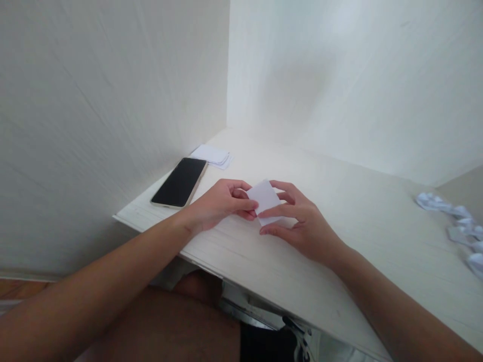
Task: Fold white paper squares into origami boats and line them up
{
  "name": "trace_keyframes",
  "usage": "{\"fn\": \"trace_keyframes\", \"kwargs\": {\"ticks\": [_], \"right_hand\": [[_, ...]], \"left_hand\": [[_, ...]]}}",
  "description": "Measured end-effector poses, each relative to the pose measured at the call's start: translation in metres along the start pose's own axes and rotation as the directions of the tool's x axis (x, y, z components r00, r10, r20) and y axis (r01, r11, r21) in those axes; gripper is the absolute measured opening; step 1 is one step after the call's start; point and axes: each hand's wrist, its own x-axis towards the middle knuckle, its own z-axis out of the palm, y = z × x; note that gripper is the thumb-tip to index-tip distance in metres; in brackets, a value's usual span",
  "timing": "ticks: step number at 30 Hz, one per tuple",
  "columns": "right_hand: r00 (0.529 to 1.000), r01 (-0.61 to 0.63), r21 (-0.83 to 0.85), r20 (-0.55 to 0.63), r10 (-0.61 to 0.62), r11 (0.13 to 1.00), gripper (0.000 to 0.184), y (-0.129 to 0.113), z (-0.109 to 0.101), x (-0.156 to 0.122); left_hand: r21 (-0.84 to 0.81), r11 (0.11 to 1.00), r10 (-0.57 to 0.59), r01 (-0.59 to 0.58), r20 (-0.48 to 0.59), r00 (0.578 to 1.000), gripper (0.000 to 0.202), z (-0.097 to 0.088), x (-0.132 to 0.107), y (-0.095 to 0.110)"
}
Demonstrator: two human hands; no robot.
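A small white piece of paper (265, 197) is held between my two hands, just above the white tabletop. My left hand (232, 200) pinches its left corner between thumb and fingers. From the other side, the fingers of my right hand (296, 216) are curved around the paper's right and lower edges, with the index fingertip on its near corner. The right thumb sits a little lower, apart from the left hand. Whether the paper is a single sheet or folded, I cannot tell.
A phone (180, 182) with a dark screen lies left of my hands. Behind it is a small stack of white paper sheets (212, 155) by the left wall. Several crumpled or folded white paper pieces (460, 221) lie along the right side of the table (362, 221). My legs are below its front edge.
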Motion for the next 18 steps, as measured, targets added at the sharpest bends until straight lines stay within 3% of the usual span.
{"fn": "trace_keyframes", "kwargs": {"ticks": [6,8,13,18], "right_hand": [[0.998,0.009,-0.026,0.064,-0.007,1.0,0.025,-0.003,-0.004,0.001],[0.998,0.031,-0.034,0.063,-0.028,0.999,0.026,-0.004,-0.004,0.002],[0.998,-0.062,0.043,-0.03,0.064,0.997,0.017,-0.005,0.0,0.004],[0.959,-0.201,0.235,-0.151,0.24,0.951,0.008,-0.001,0.006,0.006]], "left_hand": [[0.029,0.997,-0.08,0.076,0.2,0.976,0.016,-0.006,0.001,0.003],[0.06,0.995,-0.087,0.075,0.213,0.973,0.018,-0.004,0.001,0.003],[0.009,0.998,0.056,-0.056,-0.022,0.998,0.028,0.008,0.001,-0.003],[-0.076,0.973,0.202,-0.218,-0.181,0.963,0.032,0.018,-0.001,-0.004]]}}
